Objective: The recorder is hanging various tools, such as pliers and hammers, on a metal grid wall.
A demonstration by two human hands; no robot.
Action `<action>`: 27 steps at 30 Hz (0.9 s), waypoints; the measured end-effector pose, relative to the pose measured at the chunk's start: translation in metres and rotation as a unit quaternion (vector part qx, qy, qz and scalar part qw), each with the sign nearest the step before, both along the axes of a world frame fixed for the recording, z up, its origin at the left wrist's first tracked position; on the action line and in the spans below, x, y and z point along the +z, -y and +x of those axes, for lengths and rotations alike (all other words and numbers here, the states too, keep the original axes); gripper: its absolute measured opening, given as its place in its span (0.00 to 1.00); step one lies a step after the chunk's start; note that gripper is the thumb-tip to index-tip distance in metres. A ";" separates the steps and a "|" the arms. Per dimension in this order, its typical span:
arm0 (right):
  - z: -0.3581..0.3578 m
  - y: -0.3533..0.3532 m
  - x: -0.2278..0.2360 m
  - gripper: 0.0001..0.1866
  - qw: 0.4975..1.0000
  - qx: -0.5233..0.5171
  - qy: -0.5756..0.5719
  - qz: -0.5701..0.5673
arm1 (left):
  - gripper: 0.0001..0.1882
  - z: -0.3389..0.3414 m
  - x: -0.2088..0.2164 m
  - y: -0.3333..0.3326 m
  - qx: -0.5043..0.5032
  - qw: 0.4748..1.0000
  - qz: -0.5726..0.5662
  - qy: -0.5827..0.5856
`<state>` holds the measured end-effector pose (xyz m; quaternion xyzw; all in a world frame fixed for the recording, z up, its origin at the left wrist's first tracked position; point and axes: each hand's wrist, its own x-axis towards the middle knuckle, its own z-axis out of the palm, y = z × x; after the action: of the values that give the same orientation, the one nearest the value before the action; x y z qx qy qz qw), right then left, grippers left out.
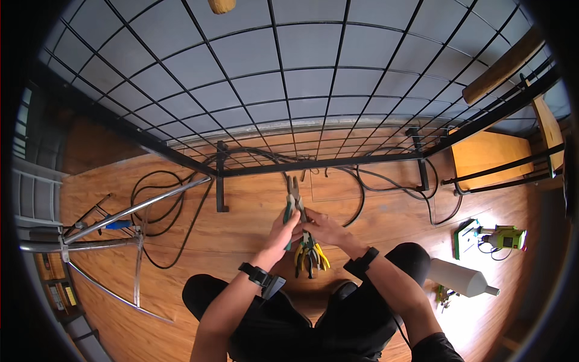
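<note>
**Above the wood floor, two hands on one pair of pliers**

At your far left stand one chrome tubular frame (pixel 139 209) and one blue part (pixel 117 224) beside it. Next comes a black cable (pixel 195 221) in several loops; you couldn't count them surely. Your left hand (pixel 281 234), one black wrist device (pixel 259 277) behind it, has its fingers wrapped around the left handle of the green-handled pliers (pixel 294 198), which sit before you at centre, nose pointing away. Just below them are yellow-and-black handles (pixel 325 263), overlapping too much to count. Your right hand (pixel 325 228), wearing one black wristband (pixel 362 263), has its fingers curled on the pliers' right handle, tips partly hidden. Beyond runs one black wire grid (pixel 319 164) on two visible feet. At your right are one white bottle (pixel 461 277) and one small green drill press (pixel 508 238).
</note>
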<state>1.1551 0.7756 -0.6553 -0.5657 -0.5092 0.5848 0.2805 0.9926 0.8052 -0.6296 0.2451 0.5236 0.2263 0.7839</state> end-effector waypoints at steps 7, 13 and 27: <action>-0.005 -0.032 0.069 0.22 0.986 -0.016 0.128 0.105 | 0.19 0.012 0.060 -0.027 -0.008 0.990 0.141 -0.013; -0.010 -0.024 0.080 0.29 0.996 -0.062 -0.065 0.009 | 0.18 0.014 0.072 -0.017 0.026 0.983 0.182 0.002; -0.004 -0.021 0.117 0.34 0.960 0.053 -0.273 -0.027 | 0.35 0.015 0.089 -0.031 0.055 0.970 0.238 -0.015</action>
<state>1.1507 0.7967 -0.5384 -0.3637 -0.4265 0.7446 0.3624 1.0074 0.8361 -0.5410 0.3990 0.4789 0.3831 0.6817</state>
